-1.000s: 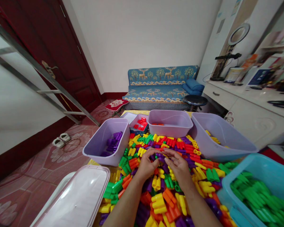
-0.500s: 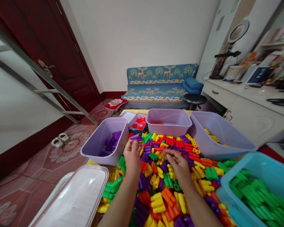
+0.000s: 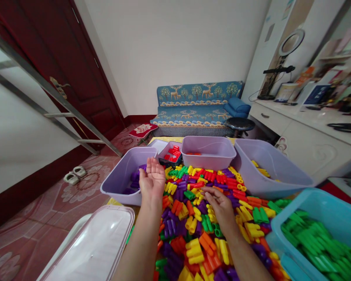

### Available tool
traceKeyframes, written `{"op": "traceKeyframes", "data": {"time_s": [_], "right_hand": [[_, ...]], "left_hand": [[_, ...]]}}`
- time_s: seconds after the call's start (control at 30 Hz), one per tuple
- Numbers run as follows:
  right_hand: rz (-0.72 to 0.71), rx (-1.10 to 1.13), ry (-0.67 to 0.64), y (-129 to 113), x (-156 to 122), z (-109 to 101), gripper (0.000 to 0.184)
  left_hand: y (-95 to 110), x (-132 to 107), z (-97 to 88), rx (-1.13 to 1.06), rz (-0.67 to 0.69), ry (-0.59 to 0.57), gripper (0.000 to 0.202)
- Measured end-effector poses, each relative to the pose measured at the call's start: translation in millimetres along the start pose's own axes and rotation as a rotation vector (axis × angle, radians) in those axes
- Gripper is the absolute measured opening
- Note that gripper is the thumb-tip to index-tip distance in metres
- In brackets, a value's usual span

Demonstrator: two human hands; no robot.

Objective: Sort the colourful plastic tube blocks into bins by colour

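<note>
Plastic tubs [image 3: 207,153] stand behind the heap of toy blocks [image 3: 181,195].

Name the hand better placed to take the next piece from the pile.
Right hand, low over the plastic pieces, fingers curled; left hand is raised palm-up by the lilac tub.

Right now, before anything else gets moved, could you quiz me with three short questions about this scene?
1. True or false: the left hand is open, palm up.
2. What colour are the pieces in the blue tub?
3. What is the right hand nearest to?
A. The blue tub
B. The pile
C. The sofa

Key: 1. True; 2. Green; 3. B
</note>
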State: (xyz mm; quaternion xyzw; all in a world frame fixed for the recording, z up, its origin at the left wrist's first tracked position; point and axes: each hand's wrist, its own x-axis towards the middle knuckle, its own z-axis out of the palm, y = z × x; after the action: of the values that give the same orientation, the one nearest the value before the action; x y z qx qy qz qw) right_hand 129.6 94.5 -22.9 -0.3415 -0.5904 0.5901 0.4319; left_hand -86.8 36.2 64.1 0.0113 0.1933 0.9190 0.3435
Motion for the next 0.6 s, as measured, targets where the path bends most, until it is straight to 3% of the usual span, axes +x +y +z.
{"op": "traceKeyframes", "data": {"time_s": [0.07,0.2,0.3,0.43,0.6], "right_hand": [[0.002,0.002,-0.001,0,0,0,0.037],[0.006,0.007,-0.019,4,2,-1,0.037],[-0.003,0.009,-0.02,8,3,-3,0.036],[-0.002,-0.004,-0.011,11,2,-3,0.036],[0.0,-0.04,-0.015,7,1,-2,0.034]], "left_hand": [[-11,4,-10.0,0.412,0.132,-0.131,0.052],[-37,14,-31.5,1.488,0.397,-0.412,0.031],[-50,20,-40.4,1.954,0.433,-0.53,0.041],[-56,22,-43.6,2.182,0.316,-0.573,0.049],[-51,10,-44.0,2.006,0.224,-0.654,0.049]]}}
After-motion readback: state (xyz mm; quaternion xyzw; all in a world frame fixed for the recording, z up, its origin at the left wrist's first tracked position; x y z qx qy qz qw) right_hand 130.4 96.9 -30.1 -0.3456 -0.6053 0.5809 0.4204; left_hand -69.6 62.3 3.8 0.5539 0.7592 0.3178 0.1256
